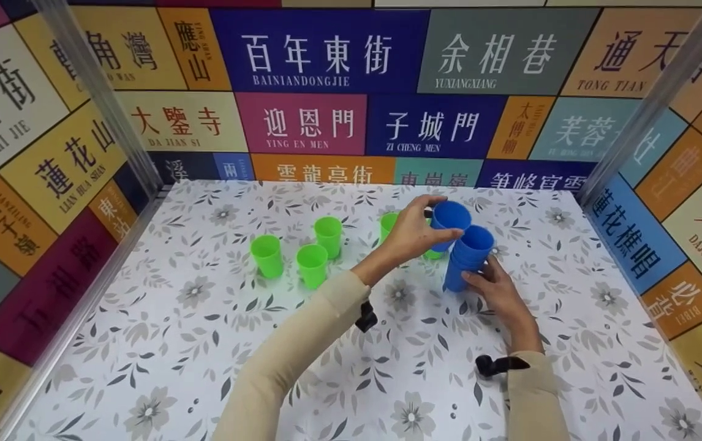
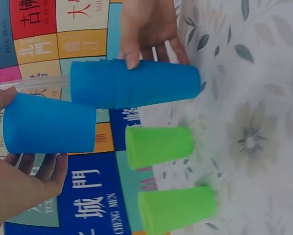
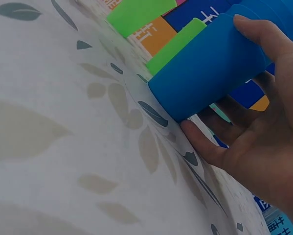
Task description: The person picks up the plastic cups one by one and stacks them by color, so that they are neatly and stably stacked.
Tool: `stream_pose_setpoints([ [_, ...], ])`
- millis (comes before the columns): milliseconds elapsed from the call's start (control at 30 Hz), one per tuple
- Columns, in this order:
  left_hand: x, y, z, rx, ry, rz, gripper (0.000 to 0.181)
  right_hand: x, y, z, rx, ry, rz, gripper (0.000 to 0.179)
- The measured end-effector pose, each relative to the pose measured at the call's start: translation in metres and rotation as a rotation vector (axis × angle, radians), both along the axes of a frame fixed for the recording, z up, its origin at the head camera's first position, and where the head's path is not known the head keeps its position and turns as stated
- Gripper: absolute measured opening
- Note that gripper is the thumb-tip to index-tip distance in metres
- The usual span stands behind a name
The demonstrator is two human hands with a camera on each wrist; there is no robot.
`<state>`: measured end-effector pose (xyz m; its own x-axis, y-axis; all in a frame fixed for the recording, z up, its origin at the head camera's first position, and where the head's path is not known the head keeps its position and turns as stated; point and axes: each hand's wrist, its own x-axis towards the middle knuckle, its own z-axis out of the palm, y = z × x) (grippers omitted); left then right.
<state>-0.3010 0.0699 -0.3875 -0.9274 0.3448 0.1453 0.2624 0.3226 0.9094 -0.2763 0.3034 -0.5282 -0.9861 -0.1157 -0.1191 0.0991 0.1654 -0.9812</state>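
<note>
My left hand [image 1: 412, 233] holds a single blue cup [image 1: 452, 219] by its sides, thumb on one side and fingers on the other. That cup [image 2: 51, 123] is raised off the table, beside the rim of a stack of nested blue cups [image 1: 470, 263]. Around the stack, my right hand [image 1: 501, 291] curls its thumb and fingers. The stack [image 3: 214, 63] leans slightly, its base at or just above the tablecloth. Behind my left hand are two green cups, one [image 1: 389, 224] partly hidden by it and one [image 1: 434, 253] mostly covered by the blue cups.
Further left on the flowered tablecloth [image 1: 192, 343] stand three upright green cups, one [image 1: 266, 256] leftmost, one [image 1: 328, 236] farther back and one [image 1: 312, 266] in front. Printed panels [image 1: 320, 52] wall the table at the back and both sides.
</note>
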Motion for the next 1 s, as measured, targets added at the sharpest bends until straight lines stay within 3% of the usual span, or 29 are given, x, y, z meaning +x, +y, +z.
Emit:
stream_pose_setpoints([
  [233,0.003,0.009,0.021,-0.038,0.043,-0.017,0.073,-0.001,0.0,0.001,0.023,-0.002,0.02,0.094],
  [633,-0.002,0.034,0.037,0.014,0.024,-0.037,0.072,0.0,0.002,-0.002,0.005,0.026,0.043,0.089],
  [767,-0.004,0.04,0.035,0.06,0.016,-0.031,0.072,0.0,0.002,-0.002,0.024,0.014,0.045,0.09],
  [1000,-0.007,0.048,0.019,0.098,-0.017,-0.025,0.071,0.0,0.003,-0.001,0.032,0.011,0.046,0.09],
])
